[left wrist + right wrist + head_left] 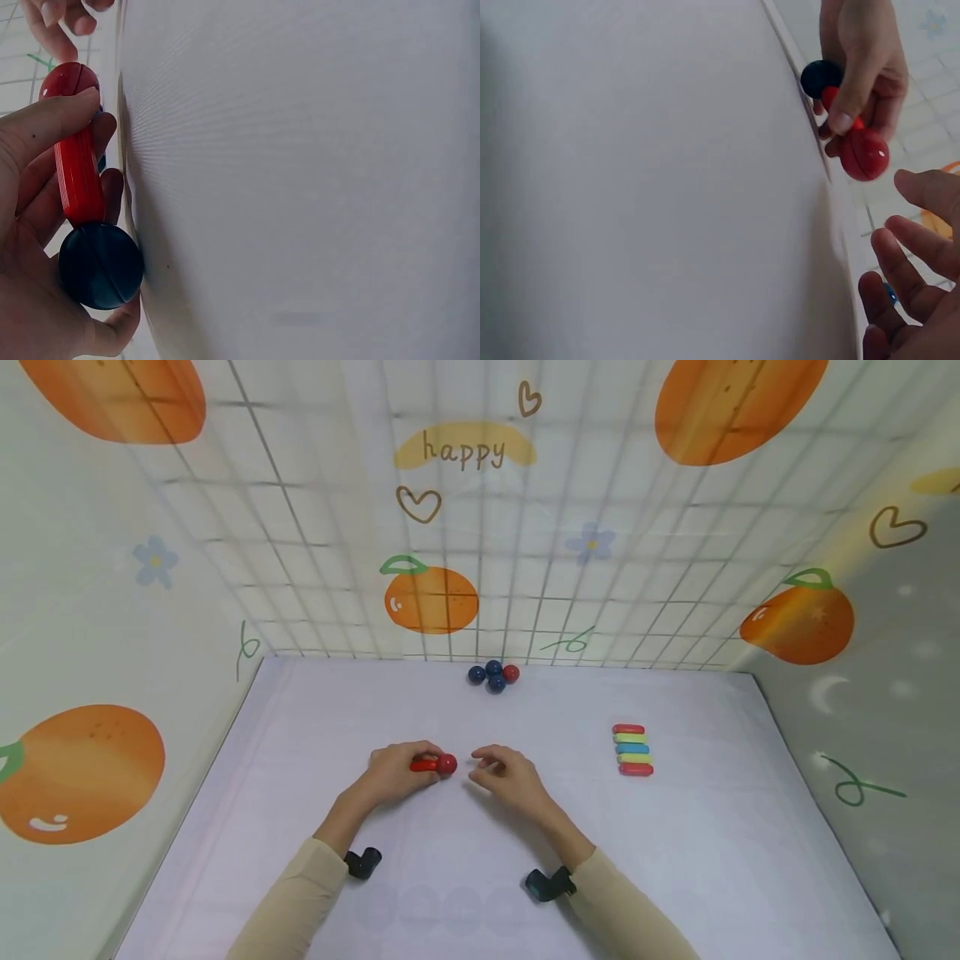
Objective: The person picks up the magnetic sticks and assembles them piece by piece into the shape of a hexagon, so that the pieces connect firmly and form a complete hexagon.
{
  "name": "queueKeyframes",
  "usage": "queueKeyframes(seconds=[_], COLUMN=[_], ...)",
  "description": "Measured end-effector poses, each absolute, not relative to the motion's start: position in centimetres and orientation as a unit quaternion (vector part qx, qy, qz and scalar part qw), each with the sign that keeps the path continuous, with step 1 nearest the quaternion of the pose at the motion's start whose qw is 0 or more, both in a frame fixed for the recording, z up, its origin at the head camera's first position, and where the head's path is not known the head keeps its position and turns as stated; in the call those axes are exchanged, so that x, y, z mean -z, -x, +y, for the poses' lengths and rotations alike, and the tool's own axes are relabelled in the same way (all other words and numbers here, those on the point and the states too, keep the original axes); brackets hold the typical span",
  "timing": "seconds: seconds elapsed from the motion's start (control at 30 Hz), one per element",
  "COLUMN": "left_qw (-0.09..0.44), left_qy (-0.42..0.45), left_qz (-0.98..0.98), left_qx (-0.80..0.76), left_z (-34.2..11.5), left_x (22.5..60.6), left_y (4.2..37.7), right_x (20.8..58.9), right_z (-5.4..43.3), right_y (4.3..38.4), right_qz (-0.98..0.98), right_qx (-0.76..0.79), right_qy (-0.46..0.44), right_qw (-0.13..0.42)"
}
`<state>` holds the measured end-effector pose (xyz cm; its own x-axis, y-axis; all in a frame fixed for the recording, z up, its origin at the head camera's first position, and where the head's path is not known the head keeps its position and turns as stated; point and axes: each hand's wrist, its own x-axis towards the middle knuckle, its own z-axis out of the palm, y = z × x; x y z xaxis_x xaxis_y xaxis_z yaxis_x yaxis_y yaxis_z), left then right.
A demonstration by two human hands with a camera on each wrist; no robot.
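Observation:
In the left wrist view, a red rod [80, 180] has a red ball [60, 81] at one end and a dark blue ball [101, 265] at the other. My left hand [397, 771] holds this piece just above the white table, thumb across the rod near the red ball. From the head view the blue end is hidden behind that hand. My right hand [513, 781] is a short way to the right of the red ball, fingers loosely bent and apart, holding nothing. The right wrist view shows its fingertips [891, 223] close to the red ball without touching it.
Three dark blue balls [477, 675] and a red ball [512, 674] cluster at the table's back edge. Several short rods [633, 749] in red, yellow-green and blue lie in a row on the right. Printed sheets [495, 543] hang at the back and sides.

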<state>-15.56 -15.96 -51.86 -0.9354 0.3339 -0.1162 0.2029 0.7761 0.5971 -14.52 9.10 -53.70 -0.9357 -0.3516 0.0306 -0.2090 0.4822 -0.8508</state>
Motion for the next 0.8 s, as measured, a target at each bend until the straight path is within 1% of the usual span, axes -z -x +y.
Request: queueKeyframes(seconds=[0.23, 0.47, 0.8], left_qw=[0.118, 0.123, 0.124], left_qy=[-0.136, -0.122, -0.125], left_qz=[0.934, 0.932, 0.921], left_qx=[-0.309, -0.319, -0.346], left_z=[-16.0, -16.1, -16.4], left_x=[51.9, 51.7, 51.8], left_y=[15.5, 15.5, 15.7], right_x=[53.3, 53.0, 53.5], right_z=[11.4, 14.8, 20.1], right_y=[13.8, 12.9, 11.3], right_qz=[0.860, 0.867, 0.882], right_qx=[0.485, 0.486, 0.467], right_qy=[0.150, 0.100, 0.049], right_qw=[0.045, 0.049, 0.031])
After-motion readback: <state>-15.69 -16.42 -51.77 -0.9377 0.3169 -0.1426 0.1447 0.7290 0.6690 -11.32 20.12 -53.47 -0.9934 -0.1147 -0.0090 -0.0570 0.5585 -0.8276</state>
